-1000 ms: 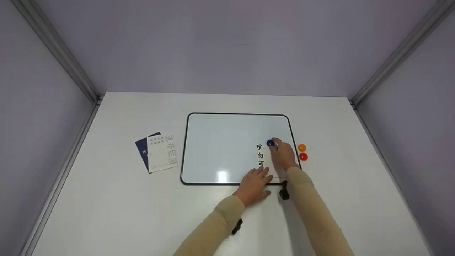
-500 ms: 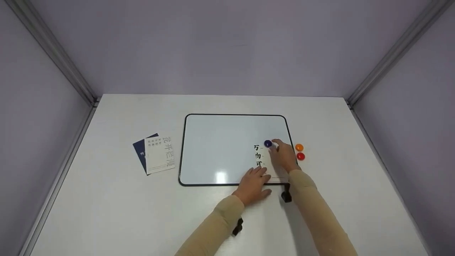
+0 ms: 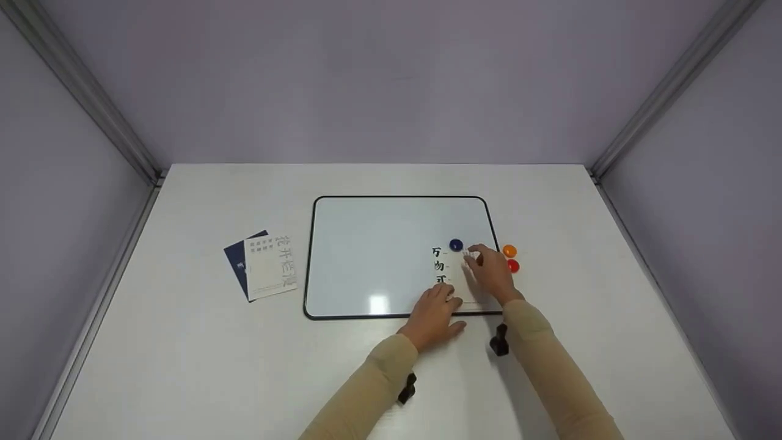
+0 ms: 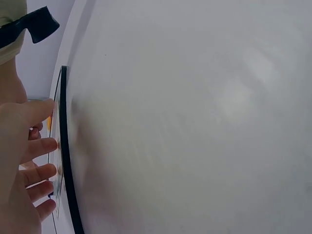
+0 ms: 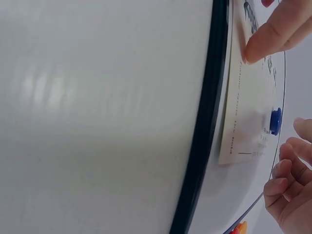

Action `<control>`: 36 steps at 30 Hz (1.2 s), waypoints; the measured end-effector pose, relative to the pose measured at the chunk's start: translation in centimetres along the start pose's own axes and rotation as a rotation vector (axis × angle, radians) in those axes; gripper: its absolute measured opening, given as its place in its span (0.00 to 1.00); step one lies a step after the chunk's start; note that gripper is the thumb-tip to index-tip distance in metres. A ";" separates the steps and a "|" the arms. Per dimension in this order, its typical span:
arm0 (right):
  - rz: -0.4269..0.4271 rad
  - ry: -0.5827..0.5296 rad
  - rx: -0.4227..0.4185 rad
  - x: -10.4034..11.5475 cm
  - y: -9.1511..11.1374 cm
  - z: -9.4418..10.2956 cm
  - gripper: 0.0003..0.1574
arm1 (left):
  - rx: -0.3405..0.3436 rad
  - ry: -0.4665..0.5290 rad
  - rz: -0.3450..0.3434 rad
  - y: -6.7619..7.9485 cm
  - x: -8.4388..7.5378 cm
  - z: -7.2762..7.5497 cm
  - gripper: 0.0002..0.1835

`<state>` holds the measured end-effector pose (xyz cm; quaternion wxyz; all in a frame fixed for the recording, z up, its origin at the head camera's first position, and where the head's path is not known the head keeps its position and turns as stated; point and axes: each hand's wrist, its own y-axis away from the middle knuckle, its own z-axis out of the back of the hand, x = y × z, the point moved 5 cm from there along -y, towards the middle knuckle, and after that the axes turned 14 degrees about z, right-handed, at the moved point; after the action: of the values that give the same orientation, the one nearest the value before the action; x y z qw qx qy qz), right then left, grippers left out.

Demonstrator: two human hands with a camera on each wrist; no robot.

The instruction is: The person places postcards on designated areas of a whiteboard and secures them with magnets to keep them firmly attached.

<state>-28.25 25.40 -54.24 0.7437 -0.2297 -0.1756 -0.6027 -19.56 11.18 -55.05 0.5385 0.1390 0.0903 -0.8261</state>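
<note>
A cream card (image 3: 459, 278) with black brush characters lies on the right front part of a black-framed whiteboard (image 3: 366, 256). On the card's top edge sits a round blue magnet (image 3: 456, 245), also seen from the side as a blue magnet (image 5: 276, 122) in the right wrist view. My left hand (image 3: 431, 315) rests with spread fingertips on the card's lower part, its thumb outside the board's front edge. Just right of the magnet, my right hand (image 3: 493, 275) hovers over the card with loosely bent fingers, holding nothing.
An orange magnet (image 3: 509, 250) and a red magnet (image 3: 514, 266) lie beside the board's right edge. Left of the board, a white card (image 3: 269, 269) with grey characters overlaps a navy card (image 3: 236, 256). Lilac walls (image 3: 379, 85) enclose the white table (image 3: 183, 354).
My right hand has let go of the blue magnet and drawn back to the right. The magnet stays on the card; my left hand has stayed in place. The head view has shifted slightly.
</note>
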 end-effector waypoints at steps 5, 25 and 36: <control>-0.024 0.002 0.013 -0.2 0.3 0.3 0.19 | 0.002 -0.011 -0.007 0.0 0.0 0.1 0.22; 0.185 0.084 0.041 0.9 3.1 0.8 0.15 | -0.143 0.074 -0.049 0.4 1.2 2.7 0.18; 0.197 0.092 0.092 0.9 4.7 0.8 0.15 | -0.156 0.107 -0.042 0.6 2.1 3.0 0.16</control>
<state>-23.48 25.92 -53.73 0.8163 -0.1836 -0.1453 -0.5281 -20.27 8.19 -52.88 0.5249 0.1385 0.1859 -0.8190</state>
